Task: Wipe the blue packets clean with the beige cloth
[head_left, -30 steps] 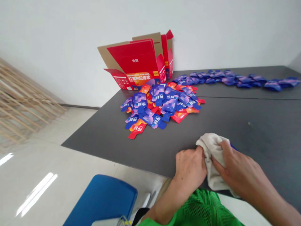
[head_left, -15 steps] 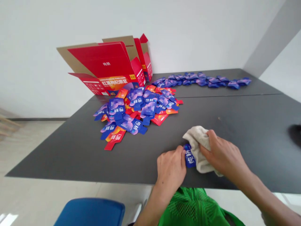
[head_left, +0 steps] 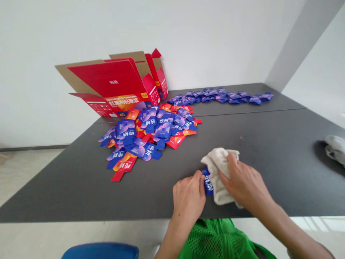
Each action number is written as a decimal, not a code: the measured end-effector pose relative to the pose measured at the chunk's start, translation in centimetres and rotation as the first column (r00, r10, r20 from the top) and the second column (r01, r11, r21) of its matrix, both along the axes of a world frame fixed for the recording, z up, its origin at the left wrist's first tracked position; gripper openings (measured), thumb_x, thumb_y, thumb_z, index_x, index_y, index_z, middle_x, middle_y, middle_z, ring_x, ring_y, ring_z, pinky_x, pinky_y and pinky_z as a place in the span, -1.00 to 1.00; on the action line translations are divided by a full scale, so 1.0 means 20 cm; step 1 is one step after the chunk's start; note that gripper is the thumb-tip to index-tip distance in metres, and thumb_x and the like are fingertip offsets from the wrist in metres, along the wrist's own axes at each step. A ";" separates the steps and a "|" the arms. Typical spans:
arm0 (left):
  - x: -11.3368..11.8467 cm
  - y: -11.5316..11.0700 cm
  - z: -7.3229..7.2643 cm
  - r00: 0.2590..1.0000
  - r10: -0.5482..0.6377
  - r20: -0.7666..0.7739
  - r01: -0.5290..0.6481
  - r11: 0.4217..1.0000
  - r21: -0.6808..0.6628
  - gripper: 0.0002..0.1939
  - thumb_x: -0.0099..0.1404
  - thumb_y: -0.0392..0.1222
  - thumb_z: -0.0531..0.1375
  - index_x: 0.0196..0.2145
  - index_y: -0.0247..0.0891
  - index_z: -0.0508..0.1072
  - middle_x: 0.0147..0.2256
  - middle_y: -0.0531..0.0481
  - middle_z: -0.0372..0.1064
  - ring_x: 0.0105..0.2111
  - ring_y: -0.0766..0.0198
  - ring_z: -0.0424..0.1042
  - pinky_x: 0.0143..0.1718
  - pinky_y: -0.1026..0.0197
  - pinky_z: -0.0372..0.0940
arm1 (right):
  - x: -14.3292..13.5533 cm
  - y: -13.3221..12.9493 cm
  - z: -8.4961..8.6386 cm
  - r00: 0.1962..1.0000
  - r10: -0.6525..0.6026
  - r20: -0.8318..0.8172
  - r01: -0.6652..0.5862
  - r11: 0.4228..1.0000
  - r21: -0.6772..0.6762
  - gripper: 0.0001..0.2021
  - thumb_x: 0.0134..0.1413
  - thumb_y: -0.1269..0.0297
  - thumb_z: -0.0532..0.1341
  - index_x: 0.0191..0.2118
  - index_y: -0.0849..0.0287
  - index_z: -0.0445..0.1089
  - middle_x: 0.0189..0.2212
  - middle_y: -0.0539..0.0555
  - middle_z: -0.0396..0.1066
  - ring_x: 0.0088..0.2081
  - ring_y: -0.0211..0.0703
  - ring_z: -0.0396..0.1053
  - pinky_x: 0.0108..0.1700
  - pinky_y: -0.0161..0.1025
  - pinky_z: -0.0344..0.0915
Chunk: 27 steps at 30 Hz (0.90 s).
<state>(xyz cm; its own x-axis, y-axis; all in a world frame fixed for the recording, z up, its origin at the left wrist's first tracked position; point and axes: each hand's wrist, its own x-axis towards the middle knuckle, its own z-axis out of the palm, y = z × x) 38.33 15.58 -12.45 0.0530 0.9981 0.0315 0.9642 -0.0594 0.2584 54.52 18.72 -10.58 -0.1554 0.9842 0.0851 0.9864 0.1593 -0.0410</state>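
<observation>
Near the table's front edge, my left hand is closed, its fingertips on the left end of a blue sachet with white lettering. The sachet lies flat on the dark table. My right hand grips a crumpled off-white cloth and presses it over the sachet's right part, which is hidden. A loose pile of blue and red sachets lies to the left, beyond my hands.
Open red cartons stand at the back left behind the pile. Blue sachets form a long row along the table's far side. A grey cloth lies at the right edge. A blue chair stands below the dark table.
My view has turned slightly right, bringing more of the grey cloth into sight. Both hands keep their hold, and the cloth still covers part of the sachet.
</observation>
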 end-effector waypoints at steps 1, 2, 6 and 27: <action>0.00 0.00 0.00 1.000 -0.001 0.004 0.001 1.000 -0.006 -0.72 0.42 -0.14 -0.10 -0.25 -0.08 0.39 -0.42 0.08 0.47 -0.40 0.22 0.47 -0.45 0.25 0.07 | -0.01 -0.01 -0.01 0.998 0.068 -0.018 -0.068 0.998 0.010 -0.80 0.13 0.26 0.10 -0.16 0.17 0.08 -0.34 0.10 0.42 -0.31 -0.02 0.43 -0.41 -0.26 0.06; 0.00 0.00 0.00 1.000 -0.003 0.009 0.003 1.000 -0.008 -0.73 0.42 -0.15 -0.10 -0.25 -0.08 0.39 -0.41 0.08 0.48 -0.40 0.22 0.47 -0.45 0.25 0.07 | -0.01 -0.02 -0.01 0.993 0.110 -0.033 -0.110 0.994 0.012 -0.77 0.11 0.27 0.11 -0.15 0.17 0.07 -0.33 0.09 0.42 -0.30 -0.03 0.43 -0.40 -0.26 0.07; 0.00 0.00 0.00 1.000 -0.008 0.015 0.008 1.000 -0.012 -0.70 0.43 -0.10 -0.12 -0.25 -0.08 0.39 -0.41 0.07 0.48 -0.40 0.23 0.47 -0.44 0.26 0.08 | 0.01 -0.01 -0.02 1.000 -0.027 -0.010 0.027 1.000 -0.004 -0.83 0.14 0.22 0.08 -0.22 0.16 0.08 -0.41 0.07 0.41 -0.40 -0.04 0.43 -0.47 -0.26 0.01; 0.00 -0.01 -0.01 0.999 -0.033 0.010 0.032 0.999 0.041 -0.73 0.43 -0.13 -0.10 -0.28 -0.08 0.37 -0.45 0.11 0.46 -0.43 0.21 0.46 -0.47 0.23 -0.02 | 0.03 -0.04 -0.02 0.999 -0.011 0.030 0.011 1.000 0.014 -0.82 0.14 0.22 0.09 -0.22 0.15 0.08 -0.44 0.06 0.41 -0.42 -0.03 0.42 -0.46 -0.26 0.02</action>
